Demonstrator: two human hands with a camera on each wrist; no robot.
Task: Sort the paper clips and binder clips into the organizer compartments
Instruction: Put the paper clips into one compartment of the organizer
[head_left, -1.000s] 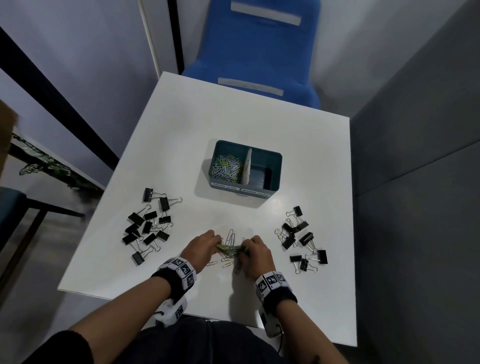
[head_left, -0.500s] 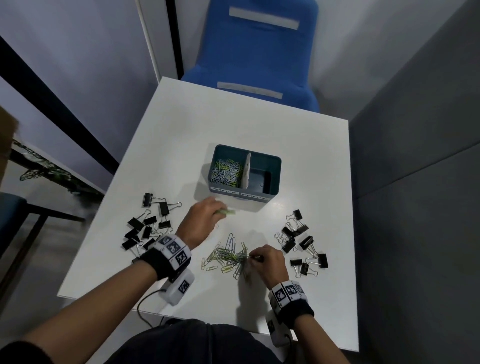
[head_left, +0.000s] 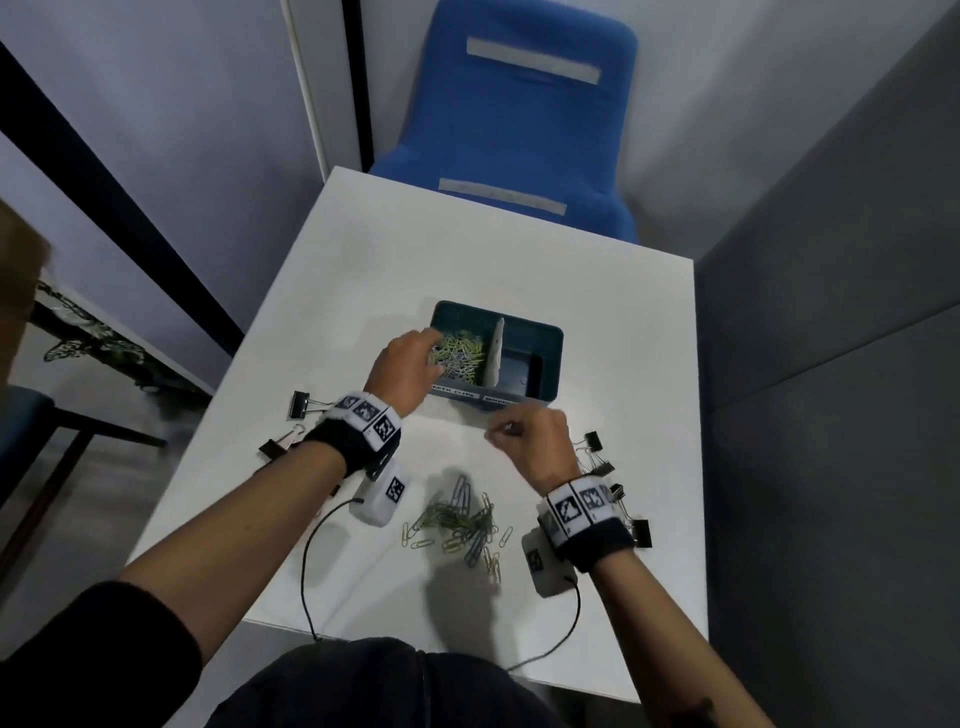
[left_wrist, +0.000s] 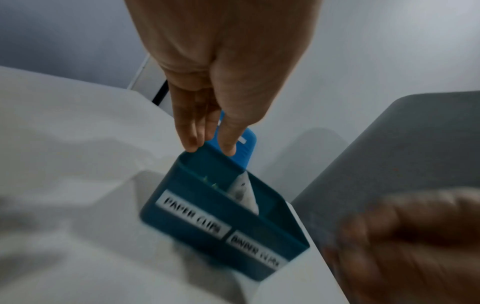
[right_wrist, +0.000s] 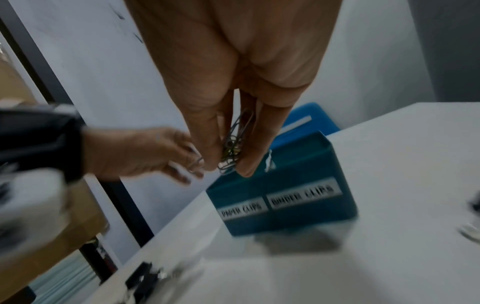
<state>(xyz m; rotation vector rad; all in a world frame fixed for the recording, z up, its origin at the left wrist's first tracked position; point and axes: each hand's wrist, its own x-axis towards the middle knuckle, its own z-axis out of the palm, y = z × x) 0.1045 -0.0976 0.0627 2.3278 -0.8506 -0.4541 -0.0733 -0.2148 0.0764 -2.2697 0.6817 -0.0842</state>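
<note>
Your left hand (head_left: 410, 364), fingers now spread, is emptying over the organizer (head_left: 550, 338) paper-clip side while your right hand (head_left: 530, 441), off the pile (head_left: 462, 525), is bringing a pinched bunch of paper clips (right_wrist: 233, 148).

Your forearms are bare, with a dark sleeve pushed up above the left elbow (head_left: 104, 644). Each wrist carries a black band edged with white squares printed in black coded markers: left wristband (head_left: 363, 423), right wristband (head_left: 584, 519). Under each hangs a small white camera box (also marker-tagged), left camera box (head_left: 379, 496) and right camera box (head_left: 545, 566), each trailing a thin black cable (head_left: 306, 571) toward your dark-clothed lap.
</note>
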